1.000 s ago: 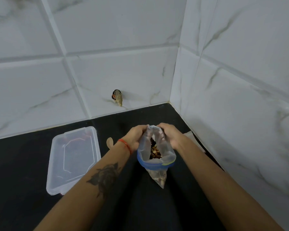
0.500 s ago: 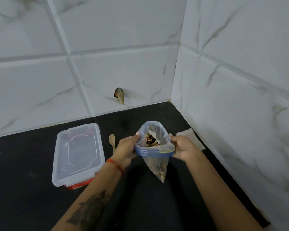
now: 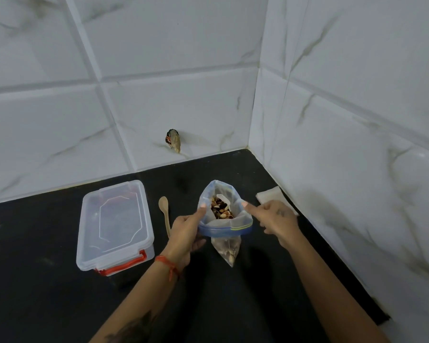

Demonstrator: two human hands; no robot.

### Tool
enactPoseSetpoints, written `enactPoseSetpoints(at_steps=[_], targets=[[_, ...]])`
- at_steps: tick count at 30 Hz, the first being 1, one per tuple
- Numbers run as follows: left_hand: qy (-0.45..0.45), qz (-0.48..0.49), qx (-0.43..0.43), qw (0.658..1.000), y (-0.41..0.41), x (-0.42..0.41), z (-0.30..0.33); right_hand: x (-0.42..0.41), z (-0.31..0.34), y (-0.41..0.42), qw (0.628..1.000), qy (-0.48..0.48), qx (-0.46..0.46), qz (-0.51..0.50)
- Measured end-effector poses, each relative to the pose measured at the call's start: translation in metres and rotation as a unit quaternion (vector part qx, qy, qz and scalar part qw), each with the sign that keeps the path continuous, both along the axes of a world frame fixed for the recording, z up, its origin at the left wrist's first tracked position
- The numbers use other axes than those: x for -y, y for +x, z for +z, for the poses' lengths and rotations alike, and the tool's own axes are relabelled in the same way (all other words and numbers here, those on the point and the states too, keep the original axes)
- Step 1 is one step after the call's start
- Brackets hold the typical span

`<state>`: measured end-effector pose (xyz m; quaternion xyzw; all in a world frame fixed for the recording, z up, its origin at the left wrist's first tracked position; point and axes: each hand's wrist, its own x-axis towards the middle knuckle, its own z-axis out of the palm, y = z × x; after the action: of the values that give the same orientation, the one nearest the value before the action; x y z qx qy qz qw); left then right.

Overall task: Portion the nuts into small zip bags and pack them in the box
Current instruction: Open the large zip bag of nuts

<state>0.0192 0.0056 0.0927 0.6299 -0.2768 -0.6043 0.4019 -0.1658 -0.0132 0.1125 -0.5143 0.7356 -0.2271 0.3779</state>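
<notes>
**Nut bag held open between both hands; box closed to the left**

Over the black counter (image 3: pixel 233 305), near the tiled corner, the large zip bag (image 3: pixel 224 219) was held upright between the two hands, its blue zip rim spread wide and facing the camera. The left hand (image 3: pixel 186 233) pinched the left side of the rim with thumb on top and fingers curled beneath; the right hand (image 3: pixel 275 219) pinched the right side, its remaining fingers loosely bent. Mixed nuts (image 3: pixel 219 209) were visible inside, with more gathered in the tapered bottom corner hanging below the rim. The bag's long axis ran vertically, mouth uppermost.

The wooden spoon (image 3: pixel 165 214) lay flat just left of the left hand, handle toward the person, making that hand the nearer for scooping. The clear box (image 3: pixel 114 224), lid on and red latch fastened, sat further left. A pale flat stack (image 3: pixel 270 196), likely the small bags, lay behind the right hand by the wall. Portioning appeared not yet begun
</notes>
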Motion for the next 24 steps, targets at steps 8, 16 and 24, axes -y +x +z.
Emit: enactPoseSetpoints(at_steps=[8,16,24], targets=[[0.081,0.084,-0.309,0.944,0.001,-0.01,-0.004,-0.003,-0.014,0.0,0.942,0.044,0.295,-0.154],[0.035,-0.039,-0.095,0.994,-0.004,-0.013,0.002,-0.01,0.008,0.012,0.998,0.009,-0.057,0.034],[0.03,-0.07,-0.174,0.982,-0.002,-0.014,0.004,-0.005,-0.017,0.009,0.92,0.105,0.36,-0.111]])
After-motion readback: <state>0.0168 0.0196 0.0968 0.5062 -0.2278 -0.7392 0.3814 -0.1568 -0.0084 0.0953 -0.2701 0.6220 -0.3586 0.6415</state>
